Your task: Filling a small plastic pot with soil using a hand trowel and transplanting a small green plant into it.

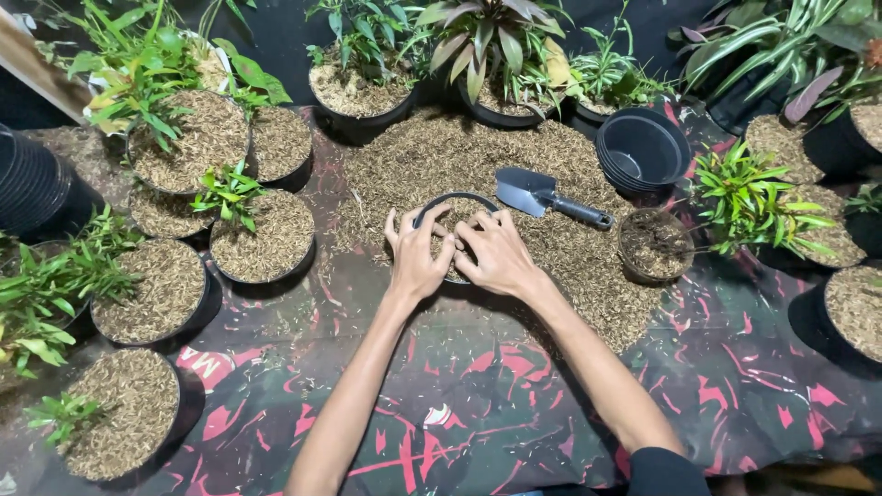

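Head view: small black pot (457, 198) of husk mix sits mid-sheet on the husk pile (551, 248). Left hand (418, 253) and right hand (494, 253) lie flat on its fill, fingers spread, gripping nothing. Trowel (547, 196) just right; stacked empty pots (641, 150) beyond.

A dark printed ground sheet (514, 404) with red and pink markings covers the floor, strewn with loose husk litter. Behind it the backdrop (276, 37) is black. Light falls bright and even from above, shadows short. At far left, a slanting wooden plank (37, 69) edges in.
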